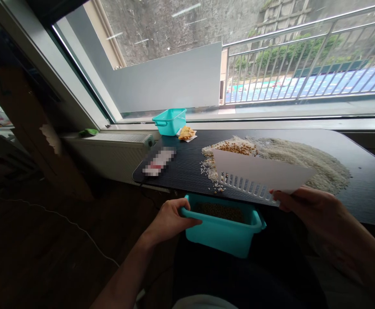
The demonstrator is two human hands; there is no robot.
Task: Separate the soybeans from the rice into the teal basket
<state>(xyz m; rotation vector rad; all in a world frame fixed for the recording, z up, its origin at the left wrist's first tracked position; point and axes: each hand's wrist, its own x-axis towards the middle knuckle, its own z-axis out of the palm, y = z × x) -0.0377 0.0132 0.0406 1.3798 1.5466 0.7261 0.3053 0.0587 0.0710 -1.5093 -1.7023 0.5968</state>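
My left hand [172, 216] grips the left rim of a turquoise plastic bin [219, 231], thumb outside and fingers over the edge. The bin is below the table's front edge and holds a layer of small brown grains [221, 211]. In my right hand [306, 199] is a flat white slotted sheet [258, 169], pinched at its lower right corner. The sheet is tilted above the table, its slotted edge toward the bin. Behind it spreads a pile of white rice-like grains [303, 161], with golden-brown round beans [235, 148] at the pile's left part.
The dark table [187, 165] stands against the window. At its back left are a second turquoise bin [171, 122] and a crumpled yellowish item [187, 133] on white paper. A blurred-out flat object [159, 162] lies at the left. A radiator [119, 150] adjoins the table.
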